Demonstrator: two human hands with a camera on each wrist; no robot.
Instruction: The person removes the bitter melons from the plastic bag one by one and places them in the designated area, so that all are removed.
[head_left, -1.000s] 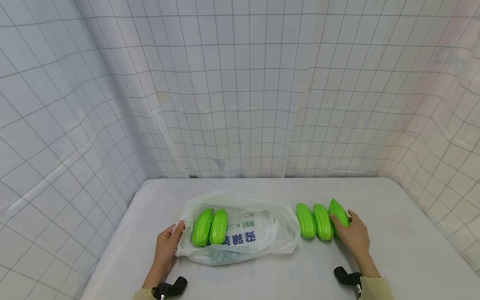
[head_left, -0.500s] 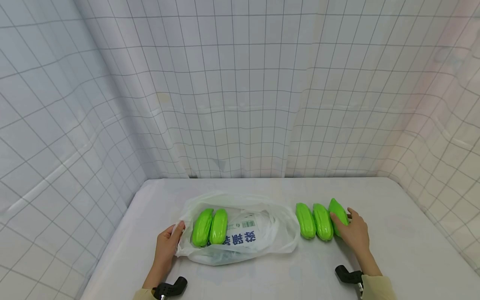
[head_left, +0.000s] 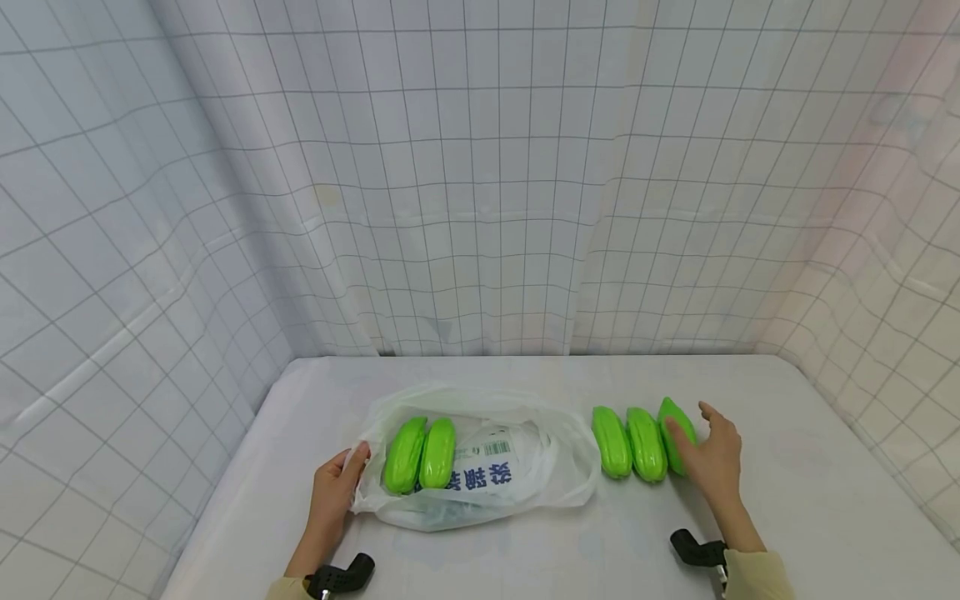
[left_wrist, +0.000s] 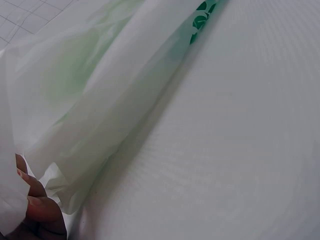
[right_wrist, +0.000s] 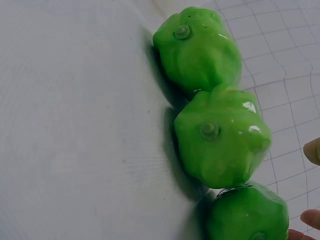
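Observation:
My left hand (head_left: pixel 332 496) pinches the left edge of a white plastic bag (head_left: pixel 573 475), which lies spread on the table with its mouth facing up. Inside it, at the left, two glossy green ribbed vegetables (head_left: pixel 438 454), long like bitter melons, lie side by side. Three more stand in a row right of the bag: a left one (head_left: pixel 612 442), a middle one (head_left: pixel 647 444) and a right one (head_left: pixel 677 429). My right hand (head_left: pixel 716 458) is at the right one, thumb overlapping it, fingers raised and spread. Fingertips (right_wrist: pixel 312 218) show beside it in the right wrist view.
The white-covered table (head_left: pixel 525 558) ends at the back against a white gridded curtain (head_left: pixel 480 250), which also hangs along both sides. Inside the bag, a label with a barcode (head_left: pixel 497 448) and blue characters faces up.
My right hand's fingers have lifted and spread away from the rightmost green vegetable, which stays in place. The left hand and the bag have not moved.

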